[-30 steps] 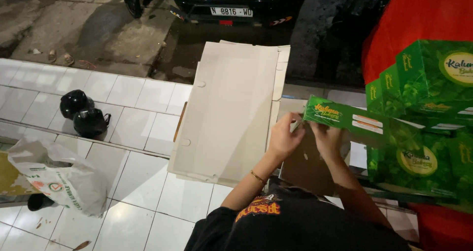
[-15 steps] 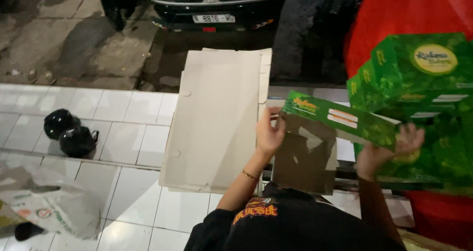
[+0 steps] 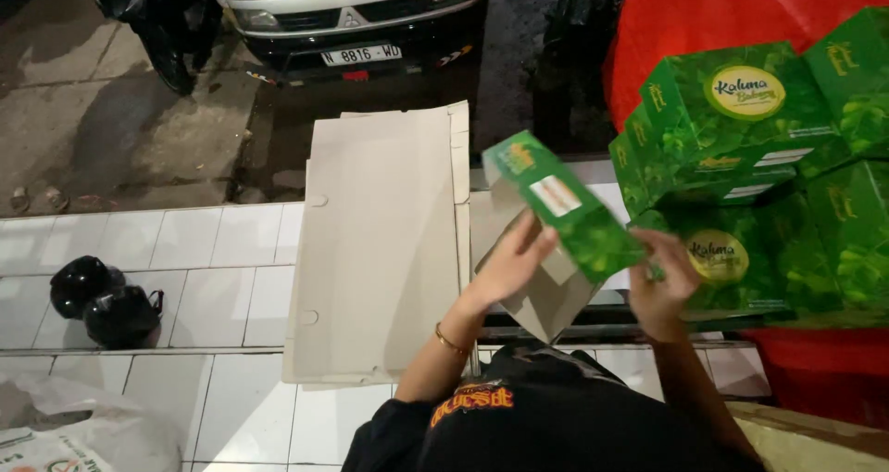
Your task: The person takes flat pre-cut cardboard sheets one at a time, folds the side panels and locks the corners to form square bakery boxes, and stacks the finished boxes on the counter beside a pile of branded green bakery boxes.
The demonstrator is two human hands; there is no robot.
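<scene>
Green carton (image 3: 565,205), tilted steeper than a moment ago, sits pinched between our left hand (image 3: 514,266) and right hand (image 3: 662,287), beside the stacked green boxes (image 3: 750,157).

I see a leaf-patterned green carton (image 3: 565,208), matching green boxes (image 3: 741,111) with yellow ovals, plain beige cardboard (image 3: 380,240), white floor tiles (image 3: 213,259).

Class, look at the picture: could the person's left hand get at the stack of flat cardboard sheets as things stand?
Probably yes. The stack of flat cardboard sheets lies just beside the left hand, with nothing between them. But that hand, like the right hand, is gripping the half-folded green box, so it would have to let go first.
</scene>
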